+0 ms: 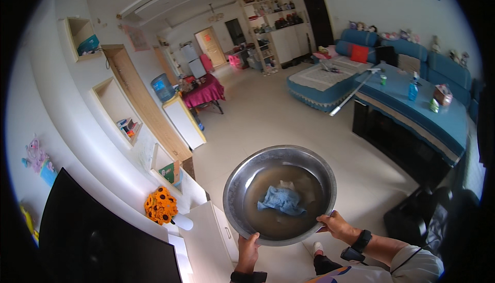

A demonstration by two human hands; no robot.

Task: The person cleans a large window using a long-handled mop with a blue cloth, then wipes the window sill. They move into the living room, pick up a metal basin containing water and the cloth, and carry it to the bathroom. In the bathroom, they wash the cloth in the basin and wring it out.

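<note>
A round stainless steel basin (236,190) is held up in front of me above the tiled floor. Murky brownish water (263,182) covers its bottom. In the water lies a crumpled blue cloth (280,200), with a paler piece of cloth (287,184) just behind it. My left hand (248,246) grips the near rim, thumb over the edge. At the near right rim, my right hand (335,225) holds on the same way. The fingers under the basin are hidden on both sides.
On my left stand a low cabinet (205,229), a vase of artificial sunflowers (161,205) and a television (96,236). To the right are a cloth-covered table (398,93), a blue sofa (321,86) and a dark chair (410,209). A long-handled squeegee (354,92) leans by the table.
</note>
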